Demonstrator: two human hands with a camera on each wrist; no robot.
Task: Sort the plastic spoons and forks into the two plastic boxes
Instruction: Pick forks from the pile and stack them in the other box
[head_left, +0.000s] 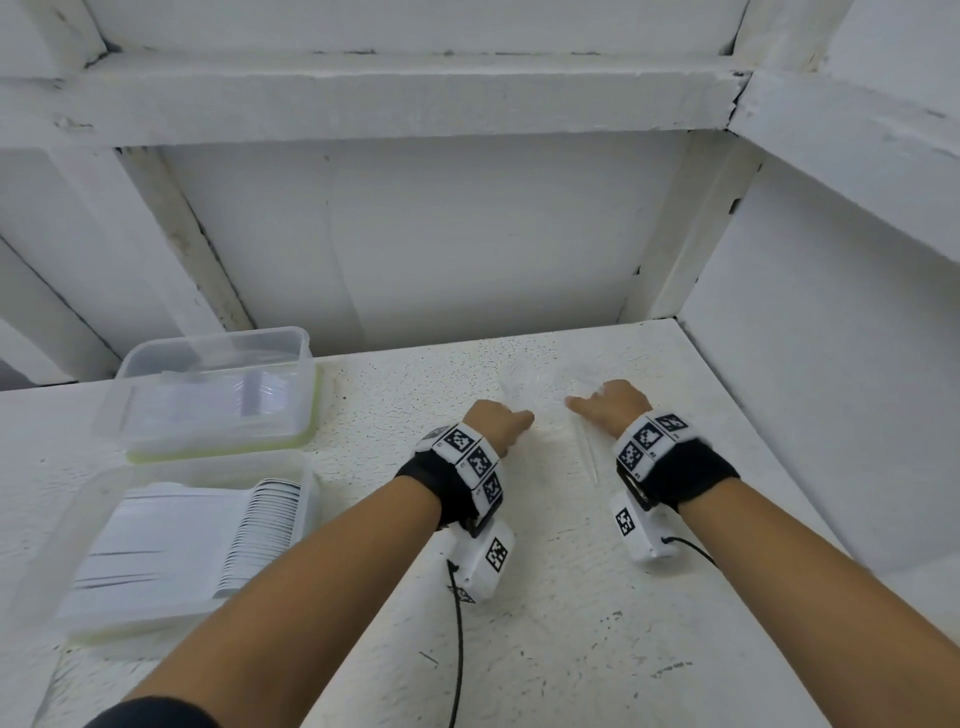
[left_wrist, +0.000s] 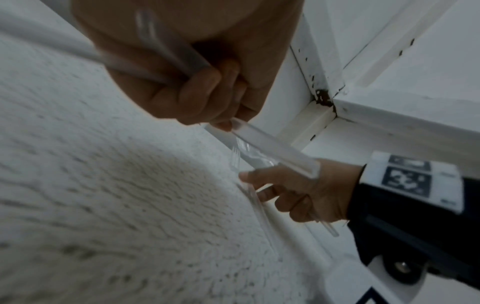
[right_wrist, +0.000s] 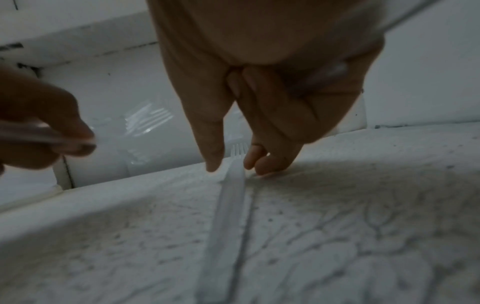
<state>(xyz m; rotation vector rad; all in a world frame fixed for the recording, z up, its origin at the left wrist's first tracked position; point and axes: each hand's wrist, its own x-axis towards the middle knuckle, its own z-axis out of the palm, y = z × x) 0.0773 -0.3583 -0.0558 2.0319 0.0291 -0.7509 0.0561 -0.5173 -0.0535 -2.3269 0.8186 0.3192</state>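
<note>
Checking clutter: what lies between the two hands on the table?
Head view: between left hand and right hand, only faint clear plastic cutlery on the white table.

Both forearms reach forward over the table, wrists strapped with marker bands. The left hand (head_left: 497, 420) curls its fingers round clear cutlery handles. The right hand (head_left: 613, 402) points its fingertips (right_wrist: 265, 164) down, pinching a clear handle toward the table's far edge.
</note>
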